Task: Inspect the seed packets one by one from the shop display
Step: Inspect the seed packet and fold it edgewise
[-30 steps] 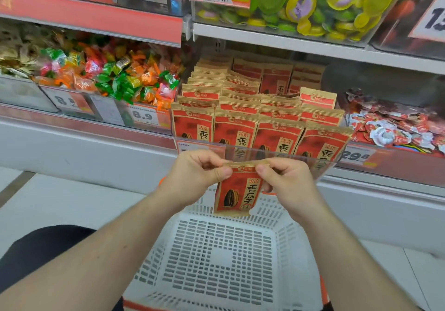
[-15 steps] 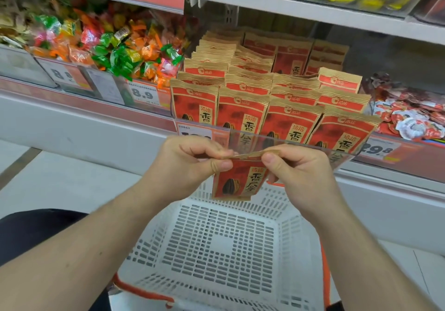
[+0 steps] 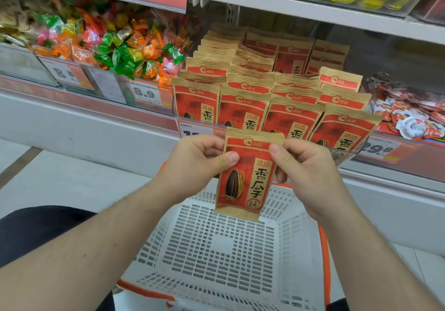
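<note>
I hold one red and tan seed packet (image 3: 245, 176) upright, its printed front facing me, above a white basket (image 3: 216, 250). My left hand (image 3: 195, 164) pinches its upper left edge and my right hand (image 3: 305, 166) pinches its upper right edge. Behind it, rows of the same seed packets (image 3: 269, 94) stand upright in a shelf display behind a clear plastic lip.
Wrapped candies (image 3: 108, 43) fill the bin to the left, with a price tag (image 3: 144, 93) reading 8.9. Red and white sweets (image 3: 409, 115) lie at the right. An upper shelf (image 3: 313, 7) carries coloured capsules. The basket has an orange rim (image 3: 322, 262).
The packet was held nearly edge-on by its top strip; both hands have tilted it up so its full front now faces me. The view has dipped a little.
</note>
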